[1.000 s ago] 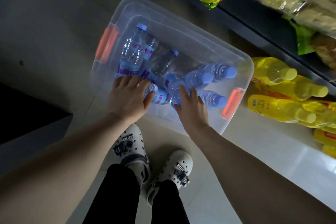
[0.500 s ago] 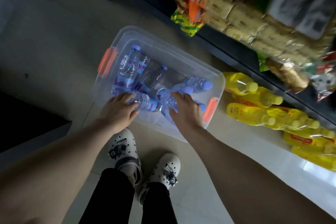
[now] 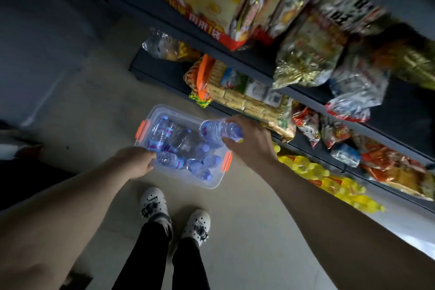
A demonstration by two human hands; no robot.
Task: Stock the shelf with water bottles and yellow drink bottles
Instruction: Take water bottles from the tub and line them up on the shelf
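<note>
R hand (image 3: 250,142) is clamped round a water bottle (image 3: 217,130), held above the far-right corner of the clear bin (image 3: 211,185), cap end hidden in the palm. L hand (image 3: 135,162) curls round a 2nd bottle (image 3: 170,160) at the bin's near-left edge; that one looks barely off the pile, can't tell if it's fully clear. More bottles lie loose just beyond the L grip. Yellow drink bottles (image 3: 329,179) sit on the floor-level shelf below and right of the R grip. Step in hand, I'd judge: carry both out to the shelf. To do it well: grip mid-body w/ firm thumb since thin plastic flexes, clear the bin wall before swinging right, set upright beside the yellow row, don't knock caps.
</note>
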